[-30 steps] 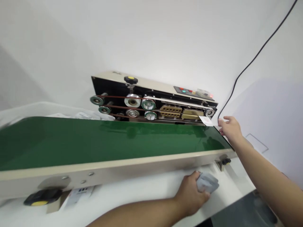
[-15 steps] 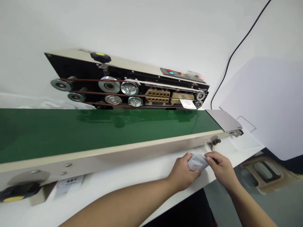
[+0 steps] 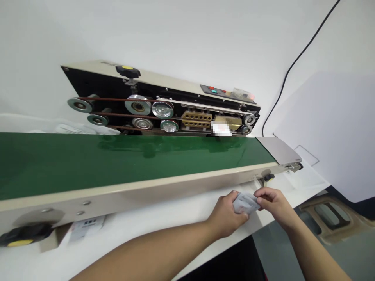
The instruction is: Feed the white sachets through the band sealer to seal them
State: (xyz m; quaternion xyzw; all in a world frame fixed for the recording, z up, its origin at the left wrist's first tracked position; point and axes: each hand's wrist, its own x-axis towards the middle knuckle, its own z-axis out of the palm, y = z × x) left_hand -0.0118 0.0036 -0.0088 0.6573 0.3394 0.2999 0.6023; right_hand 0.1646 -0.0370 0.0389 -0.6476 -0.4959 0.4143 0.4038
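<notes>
My left hand (image 3: pixel 227 215) is closed round a small stack of white printed packets (image 3: pixel 245 203), thumb on one edge and fingers along the other. At the stack's upper right corner, the thumb and finger of my right hand (image 3: pixel 271 201) pinch the edge of a packet. Both hands are above the white table, in front of the conveyor. Across the belt, another white packet (image 3: pixel 222 128) hangs from the band sealing machine (image 3: pixel 164 88), by its brass blocks; its print is blurred.
A green conveyor belt (image 3: pixel 131 156) runs between my hands and the sealer. Black knobs (image 3: pixel 26 234) stick out from its front side. A printed packet (image 3: pixel 87 226) lies partly under the conveyor at left. A brown chair (image 3: pixel 331 216) stands beyond the table's right edge.
The packet in the sealing machine has moved left along the brass blocks. My hands stay in nearly the same place, still on the stack.
</notes>
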